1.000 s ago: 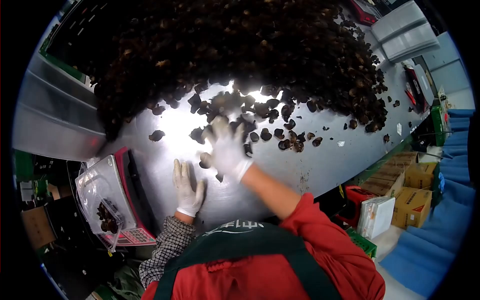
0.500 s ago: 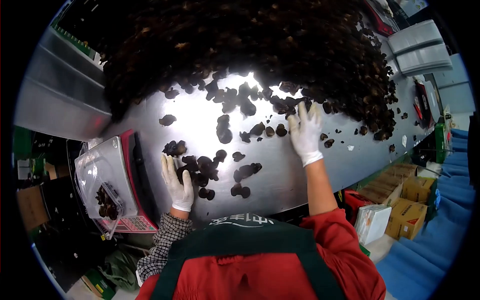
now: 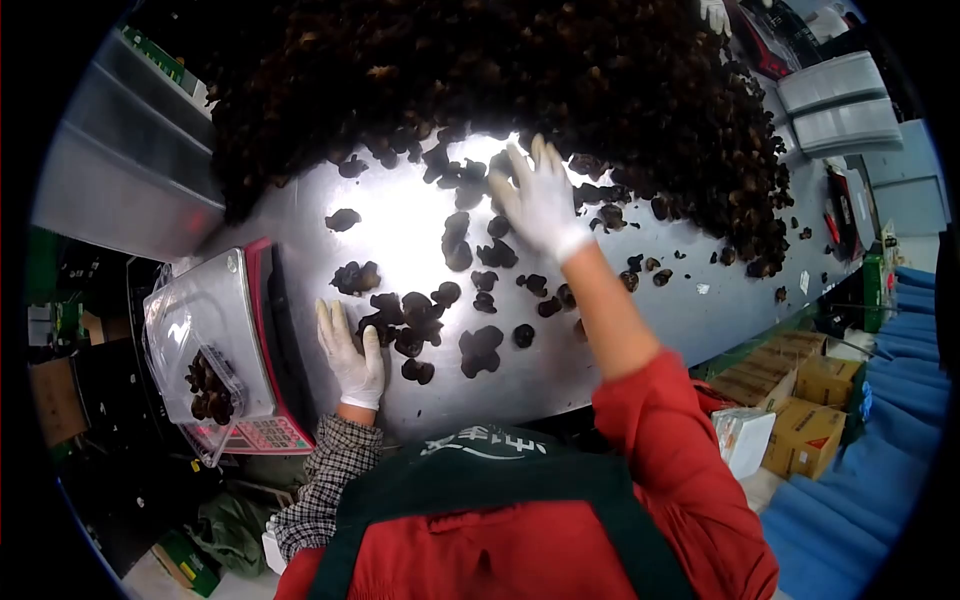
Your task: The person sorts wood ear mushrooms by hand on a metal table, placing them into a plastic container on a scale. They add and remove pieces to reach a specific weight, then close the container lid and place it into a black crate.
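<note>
Dark, ruffled wood ear mushrooms lie scattered over a shiny metal table (image 3: 420,400), in front of a large heap of the same mushrooms (image 3: 480,70). My right hand (image 3: 543,200), in a white glove, reaches to the front edge of the heap with its fingers spread over a few pieces. In a matching glove, my left hand (image 3: 350,355) is open at the left, thumb apart, beside a cluster of mushrooms (image 3: 410,318). Left of it, a clear plastic box (image 3: 238,388) with some mushrooms inside sits on a red-edged scale (image 3: 262,330).
Stacked clear trays (image 3: 845,100) stand at the far right. Another person's gloved hand (image 3: 714,14) shows behind the heap. A metal bin (image 3: 120,190) borders the table on the left. Cardboard boxes (image 3: 805,435) and blue sheeting (image 3: 850,520) are at the lower right.
My right hand has moved left and farther forward to the heap's edge. Several loose mushrooms lie in different spots. My left hand has barely moved. Another person's gloved hand has appeared at the top.
</note>
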Demonstrator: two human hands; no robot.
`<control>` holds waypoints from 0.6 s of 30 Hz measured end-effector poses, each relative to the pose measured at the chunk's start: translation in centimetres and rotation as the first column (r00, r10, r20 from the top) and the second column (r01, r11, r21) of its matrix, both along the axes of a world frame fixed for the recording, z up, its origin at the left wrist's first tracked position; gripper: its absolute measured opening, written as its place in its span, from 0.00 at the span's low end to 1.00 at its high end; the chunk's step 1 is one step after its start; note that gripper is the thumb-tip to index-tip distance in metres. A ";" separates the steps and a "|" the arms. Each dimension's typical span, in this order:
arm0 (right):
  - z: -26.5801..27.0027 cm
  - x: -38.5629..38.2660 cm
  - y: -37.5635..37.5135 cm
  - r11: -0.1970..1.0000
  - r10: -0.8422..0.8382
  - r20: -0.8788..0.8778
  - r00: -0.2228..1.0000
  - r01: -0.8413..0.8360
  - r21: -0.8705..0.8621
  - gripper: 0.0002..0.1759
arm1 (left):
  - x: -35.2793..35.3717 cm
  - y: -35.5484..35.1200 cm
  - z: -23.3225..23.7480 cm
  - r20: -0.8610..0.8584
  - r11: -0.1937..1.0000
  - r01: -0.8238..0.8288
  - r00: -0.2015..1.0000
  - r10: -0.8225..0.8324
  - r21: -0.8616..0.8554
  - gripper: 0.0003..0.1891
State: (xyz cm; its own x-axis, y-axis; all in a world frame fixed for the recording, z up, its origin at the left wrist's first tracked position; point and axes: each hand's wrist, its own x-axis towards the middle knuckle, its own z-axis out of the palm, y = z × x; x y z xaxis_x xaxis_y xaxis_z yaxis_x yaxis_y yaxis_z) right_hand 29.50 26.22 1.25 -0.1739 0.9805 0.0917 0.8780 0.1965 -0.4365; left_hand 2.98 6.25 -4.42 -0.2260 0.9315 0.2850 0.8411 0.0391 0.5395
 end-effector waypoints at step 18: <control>-1.3 1.9 -13.1 0.987 0.156 -0.100 0.983 -0.151 0.059 0.12 | 1.0 1.2 2.3 0.163 0.991 0.098 0.980 -0.113 0.093 0.30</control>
